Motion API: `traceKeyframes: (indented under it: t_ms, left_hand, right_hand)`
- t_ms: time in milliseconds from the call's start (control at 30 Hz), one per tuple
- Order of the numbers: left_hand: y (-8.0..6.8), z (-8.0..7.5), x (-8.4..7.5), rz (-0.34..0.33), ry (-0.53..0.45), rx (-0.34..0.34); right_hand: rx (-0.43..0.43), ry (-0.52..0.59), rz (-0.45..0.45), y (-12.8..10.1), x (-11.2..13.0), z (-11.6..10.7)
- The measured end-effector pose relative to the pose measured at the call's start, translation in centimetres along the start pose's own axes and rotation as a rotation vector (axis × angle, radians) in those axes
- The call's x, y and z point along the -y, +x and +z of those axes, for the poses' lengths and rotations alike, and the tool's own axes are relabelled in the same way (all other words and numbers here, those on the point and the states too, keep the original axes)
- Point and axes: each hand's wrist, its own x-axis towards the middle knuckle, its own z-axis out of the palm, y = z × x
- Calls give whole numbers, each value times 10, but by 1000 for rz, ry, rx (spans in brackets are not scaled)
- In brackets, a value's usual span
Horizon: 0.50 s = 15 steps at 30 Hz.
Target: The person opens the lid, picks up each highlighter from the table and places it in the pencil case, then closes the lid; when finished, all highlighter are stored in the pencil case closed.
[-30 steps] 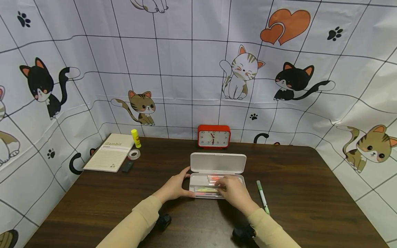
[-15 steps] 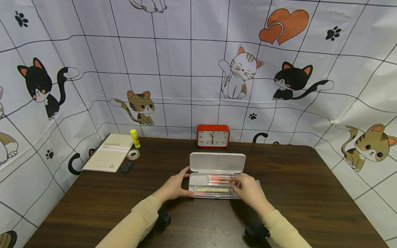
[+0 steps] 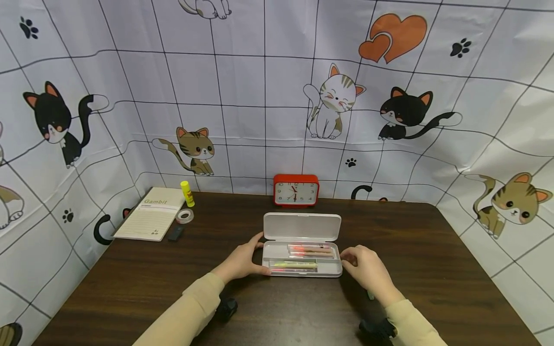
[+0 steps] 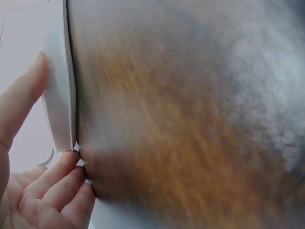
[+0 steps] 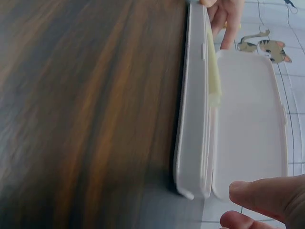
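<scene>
**A:** So, biggest first: dark wood table (image 3: 130,283), cat-print sheet round 3 sides. White pencil case (image 3: 301,265) sits center-front, lid up and leaning back twd the red clock (image 3: 296,190), so the tray's exposed for access.

**B:** Hands?

**A:** Left hand (image 3: 240,262) braces the case's left end: thumb on the far corner, fingers curled at the near corner. Left wrist cam confirms fingertips against the case edge (image 4: 59,95). My read: it's pinning the case so it won't slide. Right hand (image 3: 367,269) is just beside the right end, fingers loosely bent, gripping nothing I can see. Touching the case or not? Can't tell.

**B:** Contents count?

**A:** 1 case, 2 rows. Pens (image 3: 309,249) in the back row look like 2 pinkish ones; front row has 1 yellow highlighter (image 3: 294,264) plus 1 thin pink one at the front wall. Approx, they overlap. A bit of green pokes out under the right wrist, can't ID it.

**B:** Rest?

**A:** Back-left cluster, well apart from the hands: 1 notebook (image 3: 152,219), 1 glue stick (image 3: 187,193), 1 tape roll (image 3: 184,216), 1 small dark block (image 3: 175,233), prob an eraser.
</scene>
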Motion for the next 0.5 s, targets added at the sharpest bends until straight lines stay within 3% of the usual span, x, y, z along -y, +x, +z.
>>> traceKeyframes:
  t_ms: [267,500]
  left_hand:
    - [-1,0,1,-1,2,11]
    - [-1,-1,1,14,5,7]
  right_hand:
    - [9,-23,31,-9,-19,-5]
    - [85,-16,74,-16,-33,-10]
